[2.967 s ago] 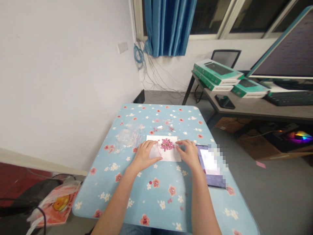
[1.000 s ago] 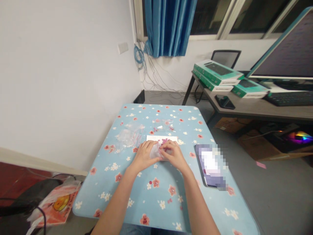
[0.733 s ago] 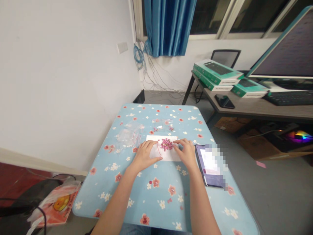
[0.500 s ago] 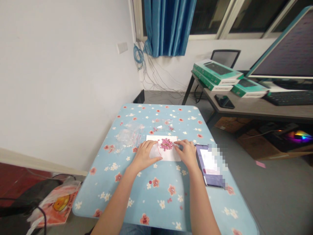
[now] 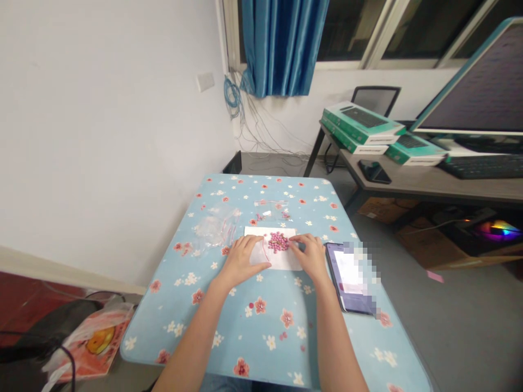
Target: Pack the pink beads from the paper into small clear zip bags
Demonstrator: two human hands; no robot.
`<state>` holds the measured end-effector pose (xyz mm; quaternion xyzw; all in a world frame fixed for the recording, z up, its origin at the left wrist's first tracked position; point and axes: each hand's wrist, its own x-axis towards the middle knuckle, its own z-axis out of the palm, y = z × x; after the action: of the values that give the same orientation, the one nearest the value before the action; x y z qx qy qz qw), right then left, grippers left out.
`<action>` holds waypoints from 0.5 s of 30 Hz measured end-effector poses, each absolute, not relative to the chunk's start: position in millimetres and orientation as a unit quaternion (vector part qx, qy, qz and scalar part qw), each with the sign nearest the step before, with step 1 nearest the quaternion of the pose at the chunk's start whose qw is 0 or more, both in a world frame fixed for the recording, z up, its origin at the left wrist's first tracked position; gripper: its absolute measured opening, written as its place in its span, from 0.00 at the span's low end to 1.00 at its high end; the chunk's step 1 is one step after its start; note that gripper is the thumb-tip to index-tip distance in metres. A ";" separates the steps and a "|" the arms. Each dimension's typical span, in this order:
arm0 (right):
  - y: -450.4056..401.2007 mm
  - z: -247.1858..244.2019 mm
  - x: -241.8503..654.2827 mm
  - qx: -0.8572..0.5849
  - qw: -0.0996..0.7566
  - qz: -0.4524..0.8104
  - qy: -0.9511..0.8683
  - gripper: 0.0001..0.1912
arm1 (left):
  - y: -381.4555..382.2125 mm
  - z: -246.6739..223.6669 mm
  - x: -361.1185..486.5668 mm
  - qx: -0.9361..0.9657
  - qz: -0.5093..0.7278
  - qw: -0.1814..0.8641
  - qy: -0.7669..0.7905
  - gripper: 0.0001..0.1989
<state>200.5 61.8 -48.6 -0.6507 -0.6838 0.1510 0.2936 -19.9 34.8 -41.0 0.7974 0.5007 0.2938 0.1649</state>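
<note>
Dozens of pink beads (image 5: 278, 242): heaped in one mound at the middle of the white card (image 5: 286, 262), which seems to keep them gathered.
Left hand (image 5: 245, 260): flat on a clear plastic bag (image 5: 261, 255) over the card's left half, apparently pinning it; a thin red thread (image 5: 265, 251) lies by the fingertips.
Right hand (image 5: 310, 258): rests at the card's right edge, fingers just beside the beads, gripping nothing visible.
Hands: apart, the beads between them.
Beyond: a crumpled clear bag (image 5: 214, 228) left of the card, another clear bag (image 5: 269, 209) past its far edge, a phone (image 5: 351, 279) right of it.
Change: a second earlier the hands met over the beads; now the right has drawn back.
</note>
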 end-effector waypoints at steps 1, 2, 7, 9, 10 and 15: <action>61.2 -46.4 198.8 -0.636 0.315 0.166 -0.685 0.10 | 34.7 -41.5 -19.9 0.797 0.295 0.165 0.500 0.30; 60.4 -43.7 196.1 -0.617 0.336 0.183 -0.688 0.10 | 34.7 -41.9 -19.9 0.797 0.296 0.164 0.501 0.30; 53.2 -33.0 172.4 -0.505 0.377 0.257 -0.733 0.09 | 35.3 -43.3 -19.7 0.797 0.293 0.163 0.503 0.31; 50.8 -32.5 163.1 -0.486 0.364 0.264 -0.750 0.08 | 35.7 -43.8 -19.7 0.797 0.294 0.162 0.502 0.32; 50.0 -32.8 159.8 -0.482 0.357 0.264 -0.755 0.07 | 35.9 -44.1 -19.7 0.797 0.296 0.161 0.501 0.32; 50.4 -35.3 157.9 -0.492 0.342 0.253 -0.760 0.08 | 36.2 -45.5 -19.8 0.796 0.298 0.161 0.502 0.32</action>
<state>157.9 50.4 -35.3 -0.4916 -0.7602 0.2527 0.3415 -19.8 36.2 -45.5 0.7959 0.5019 0.2981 0.1606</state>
